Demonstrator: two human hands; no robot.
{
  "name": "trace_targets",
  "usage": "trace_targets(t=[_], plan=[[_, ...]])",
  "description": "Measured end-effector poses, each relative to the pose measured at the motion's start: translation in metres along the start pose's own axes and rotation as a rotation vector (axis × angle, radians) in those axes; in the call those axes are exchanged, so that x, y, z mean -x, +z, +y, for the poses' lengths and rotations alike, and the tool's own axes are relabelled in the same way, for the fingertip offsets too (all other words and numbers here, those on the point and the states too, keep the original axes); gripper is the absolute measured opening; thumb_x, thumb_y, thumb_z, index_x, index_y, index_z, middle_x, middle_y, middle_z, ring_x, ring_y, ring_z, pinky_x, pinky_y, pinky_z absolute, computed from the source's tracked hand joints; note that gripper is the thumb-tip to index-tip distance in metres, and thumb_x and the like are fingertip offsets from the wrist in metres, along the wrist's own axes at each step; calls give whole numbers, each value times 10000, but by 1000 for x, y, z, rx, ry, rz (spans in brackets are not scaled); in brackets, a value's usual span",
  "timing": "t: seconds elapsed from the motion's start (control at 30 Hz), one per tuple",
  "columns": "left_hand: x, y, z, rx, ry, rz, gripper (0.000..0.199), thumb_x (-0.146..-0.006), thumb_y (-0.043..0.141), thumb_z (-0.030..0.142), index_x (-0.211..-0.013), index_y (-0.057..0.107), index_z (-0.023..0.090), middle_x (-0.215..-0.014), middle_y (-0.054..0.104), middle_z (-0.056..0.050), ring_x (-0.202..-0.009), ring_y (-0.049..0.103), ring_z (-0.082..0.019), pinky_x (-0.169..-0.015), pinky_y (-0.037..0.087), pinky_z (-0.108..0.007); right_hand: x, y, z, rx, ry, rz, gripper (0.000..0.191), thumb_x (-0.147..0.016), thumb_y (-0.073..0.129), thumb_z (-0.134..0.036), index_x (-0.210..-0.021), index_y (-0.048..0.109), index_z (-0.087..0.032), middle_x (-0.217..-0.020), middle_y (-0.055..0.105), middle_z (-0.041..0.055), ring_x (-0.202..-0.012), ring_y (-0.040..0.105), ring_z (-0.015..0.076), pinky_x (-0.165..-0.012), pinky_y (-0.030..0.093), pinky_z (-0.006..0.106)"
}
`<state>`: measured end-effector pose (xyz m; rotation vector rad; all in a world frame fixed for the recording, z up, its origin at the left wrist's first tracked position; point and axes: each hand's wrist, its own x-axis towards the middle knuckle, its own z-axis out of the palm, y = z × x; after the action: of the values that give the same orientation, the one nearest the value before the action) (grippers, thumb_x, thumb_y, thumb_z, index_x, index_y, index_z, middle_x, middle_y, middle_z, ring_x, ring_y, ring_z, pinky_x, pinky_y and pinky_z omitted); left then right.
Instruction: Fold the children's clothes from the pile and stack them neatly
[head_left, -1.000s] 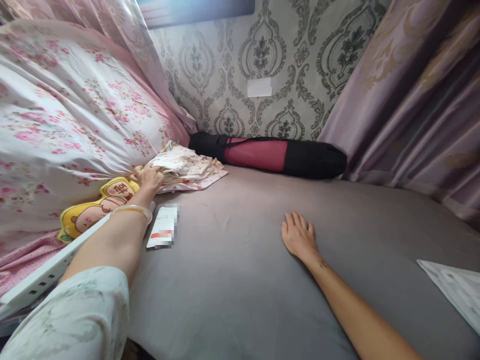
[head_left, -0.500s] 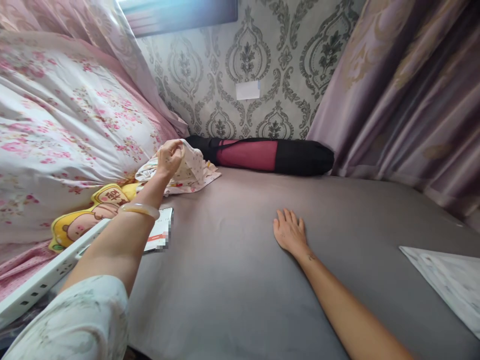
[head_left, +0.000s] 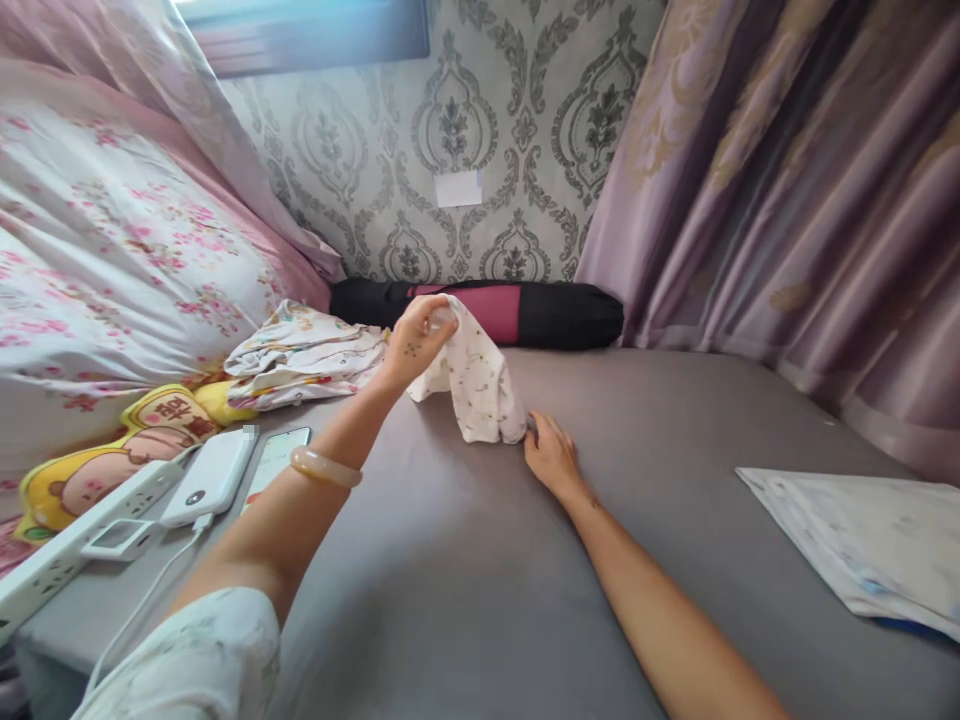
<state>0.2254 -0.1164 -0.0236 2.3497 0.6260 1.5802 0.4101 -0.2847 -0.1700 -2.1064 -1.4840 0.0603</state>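
Observation:
My left hand [head_left: 420, 340], with a pale bangle on its wrist, is closed on the top of a white cloth [head_left: 484, 390] with a small print. The cloth hangs from my fingers, and its lower end reaches the grey bed surface. At the lower right corner of the cloth, my right hand [head_left: 553, 455] has its fingers bent against the edge, seemingly pinching it; part of that grip is hidden. A crumpled pile of similar printed cloth [head_left: 307, 355] lies to the left, beyond my left forearm.
A black and red long bag [head_left: 570, 315] lies along the wall. On the left are a yellow plush toy [head_left: 97, 470], a white power strip [head_left: 75, 545], a white power bank [head_left: 214, 475] with cable, and a phone [head_left: 277, 460]. A flat folded cloth [head_left: 862, 530] lies at right.
My left hand has moved right, carrying one printed cloth away from the pile. My right hand, earlier flat on the bed, now has bent fingers at the cloth's corner. The view has shifted.

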Motion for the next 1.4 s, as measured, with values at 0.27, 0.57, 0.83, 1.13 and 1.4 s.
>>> trace_targets(t=[0.27, 0.57, 0.83, 1.13, 1.4], plan=[[18, 60, 49, 164, -78, -40, 255, -795, 663, 269, -1039, 618, 207, -1052, 647, -40, -1010, 598, -187, -935, 449, -339, 0, -50, -35, -361, -48, 398, 419, -949, 372, -429, -1235, 507, -153, -1141, 599, 152, -1039, 567, 225, -902, 460, 353], [34, 80, 75, 283, -140, -136, 281, -799, 510, 149, -1052, 615, 213, -1061, 654, -48, -958, 605, -184, -843, 474, -317, -8, -65, -30, -497, 42, 365, 362, -850, 381, -200, -1193, 497, -173, -1126, 643, 114, -1043, 604, 197, -900, 464, 321], [45, 81, 88, 404, -341, -239, 227, -656, 506, 84, -847, 542, 201, -652, 444, 47, -564, 400, -94, -521, 323, -222, -15, -133, 4, -860, 172, 363, 216, -691, 494, -250, -813, 653, -171, -661, 631, -7, -581, 549, 138, -534, 401, 235], [58, 90, 93, 608, -356, -442, 259, -694, 563, 143, -950, 568, 182, -776, 521, 35, -634, 437, -83, -578, 354, -201, 0, -167, 19, -931, 312, 43, 321, -647, 711, -502, -658, 632, -191, -583, 609, -20, -532, 527, 131, -516, 393, 248], [67, 99, 80, 592, -340, -417, 141, -775, 625, 269, -863, 668, 167, -902, 643, -36, -877, 577, -160, -812, 444, -277, 1, -165, 49, -733, 212, -170, 403, -650, 729, -536, -805, 672, -169, -679, 641, 1, -579, 531, 126, -545, 396, 250]])
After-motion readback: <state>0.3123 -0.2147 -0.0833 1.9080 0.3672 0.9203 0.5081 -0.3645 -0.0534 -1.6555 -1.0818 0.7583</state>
